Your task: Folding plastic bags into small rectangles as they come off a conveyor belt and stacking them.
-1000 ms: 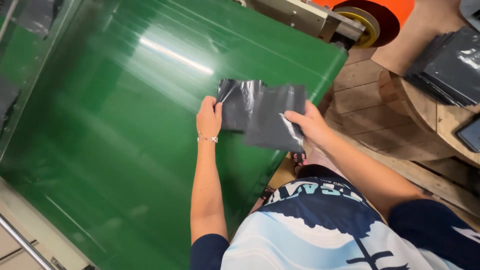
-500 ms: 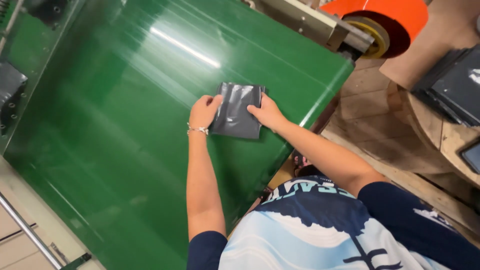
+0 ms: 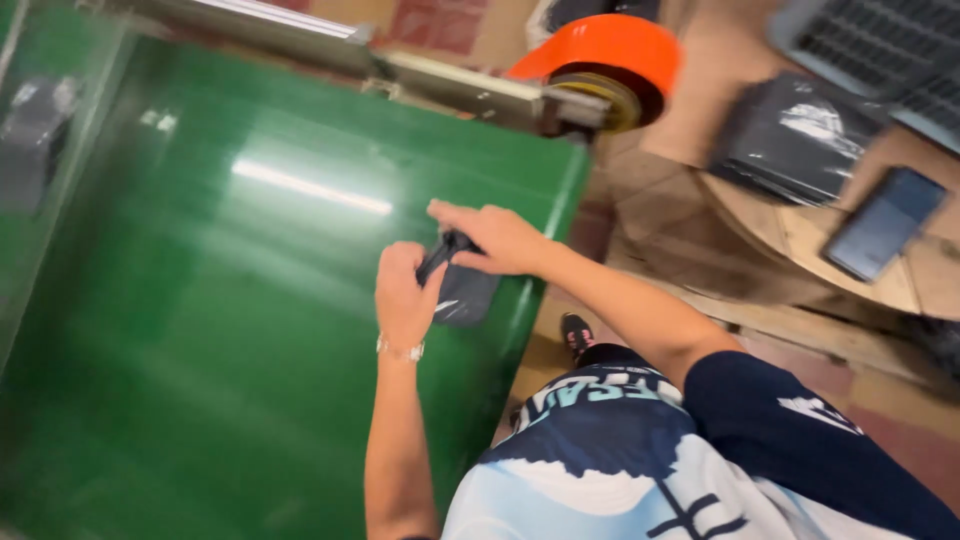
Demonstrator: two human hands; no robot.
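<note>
Both hands are working on one dark grey plastic pouch (image 3: 462, 290) near the right edge of the green conveyor belt (image 3: 200, 330). Compared with a second ago, when the pouch was spread wide as a flat sheet between the hands, and half a second ago, when it was lying as a smaller rectangle, it is now showing as a much more compact bundle; it is apparently being folded or rolled down, though motion blur is making the exact fold hard to read. The left hand (image 3: 405, 295) is closing around the left side of the pouch, fingers curled on it, a thin bracelet showing at the wrist. The right hand (image 3: 492, 238) is pressing down on the top of the pouch, fingers partly bent and gripping its upper edge. The belt is glossy and reflecting a strip light. Beyond its far right corner an orange roller guard (image 3: 600, 45) is sitting on a metal frame. To the right, a round wooden desk (image 3: 800, 240) is carrying a stack of dark wrapped pouches (image 3: 795, 135) and a phone (image 3: 885, 222).
</note>
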